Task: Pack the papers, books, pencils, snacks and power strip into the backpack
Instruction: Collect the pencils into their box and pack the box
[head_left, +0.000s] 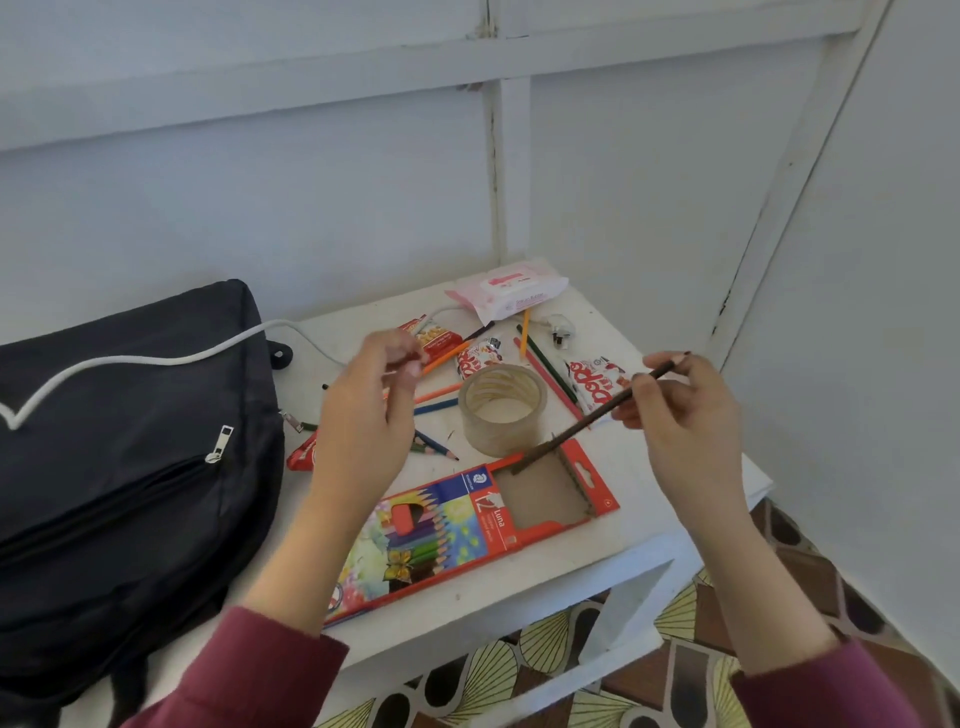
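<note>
My right hand (680, 410) pinches a brown pencil (597, 415); its lower end sits in the open mouth of the orange pencil box (467, 519), which lies flat on the white table (519, 587). My left hand (374, 410) hovers over the table's middle, its curled fingertips pinched at the end of an orange pencil (444, 358). The black backpack (130, 467) lies at the left, its front zipper closed. A white power cord (156, 358) runs over it to a plug (561, 332). Loose pencils (550, 374) and snack packs (597, 384) lie scattered.
A roll of clear tape (501, 408) stands between my hands. A pink pack of wet wipes (506, 291) lies at the table's far edge by the wall. More snack packs (434, 338) lie behind my left hand. The table's right edge drops to a patterned floor (675, 649).
</note>
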